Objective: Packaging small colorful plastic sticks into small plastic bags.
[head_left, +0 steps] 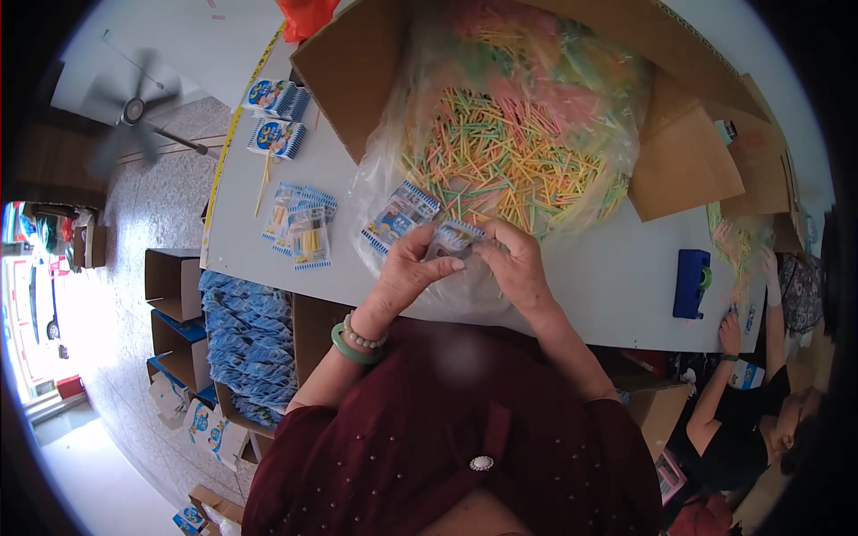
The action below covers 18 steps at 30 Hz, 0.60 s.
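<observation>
A small clear plastic packet with blue-and-white print point(458, 234) is held up at the near edge of the plastic liner. My left hand point(413, 272) pinches its left side, and my right hand point(516, 268) grips its right side between thumb and fingers. Whether sticks are inside it, I cannot tell. Another blue-printed packet point(399, 217) lies on the liner just beyond my left hand. Past both hands, a heap of thin pastel sticks point(514, 161) in yellow, green and pink spills inside the clear plastic liner point(380, 161) of an open cardboard box point(353, 76).
Packets with yellow sticks point(299, 228) lie at left on the white table point(349, 290). Behind them sit bundled packets point(275, 138). A carton of blue packets point(250, 344) stands below the table's left edge. A blue tape dispenser point(690, 284) and a co-worker's hand point(730, 332) are at right.
</observation>
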{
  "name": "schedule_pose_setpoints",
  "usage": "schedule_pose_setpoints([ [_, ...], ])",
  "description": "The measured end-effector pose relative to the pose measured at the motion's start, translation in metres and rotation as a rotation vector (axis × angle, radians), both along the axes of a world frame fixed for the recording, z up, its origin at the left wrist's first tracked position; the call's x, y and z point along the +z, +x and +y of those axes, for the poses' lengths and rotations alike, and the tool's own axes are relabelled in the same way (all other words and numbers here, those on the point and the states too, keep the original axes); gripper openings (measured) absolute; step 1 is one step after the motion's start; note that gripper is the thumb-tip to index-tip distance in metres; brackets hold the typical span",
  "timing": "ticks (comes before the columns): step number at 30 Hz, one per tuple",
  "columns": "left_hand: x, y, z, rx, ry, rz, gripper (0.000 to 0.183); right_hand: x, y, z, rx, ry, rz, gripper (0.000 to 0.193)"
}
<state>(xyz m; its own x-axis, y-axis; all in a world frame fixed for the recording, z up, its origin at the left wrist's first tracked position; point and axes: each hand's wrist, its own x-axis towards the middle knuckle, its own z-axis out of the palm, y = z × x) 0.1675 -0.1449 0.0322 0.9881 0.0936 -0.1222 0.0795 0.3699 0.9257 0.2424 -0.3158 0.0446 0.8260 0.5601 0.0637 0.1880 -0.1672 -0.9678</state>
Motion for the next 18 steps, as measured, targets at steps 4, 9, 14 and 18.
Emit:
schedule_pose_setpoints([
  [4,-0.013,-0.008,0.009,0.005,0.027,0.107,0.020,0.004,0.001,0.008,0.047,0.024,0.110,0.017],
  [9,-0.008,-0.006,0.006,0.082,0.300,-0.041,0.016,-0.001,-0.003,0.008,0.002,0.055,0.180,0.009],
  [14,-0.008,-0.007,0.009,0.142,0.210,-0.118,0.010,-0.011,-0.005,0.013,0.071,-0.025,0.227,0.008],
  [18,0.005,-0.019,0.032,0.245,0.659,-0.074,0.002,-0.012,-0.016,0.029,0.163,-0.030,0.253,0.007],
])
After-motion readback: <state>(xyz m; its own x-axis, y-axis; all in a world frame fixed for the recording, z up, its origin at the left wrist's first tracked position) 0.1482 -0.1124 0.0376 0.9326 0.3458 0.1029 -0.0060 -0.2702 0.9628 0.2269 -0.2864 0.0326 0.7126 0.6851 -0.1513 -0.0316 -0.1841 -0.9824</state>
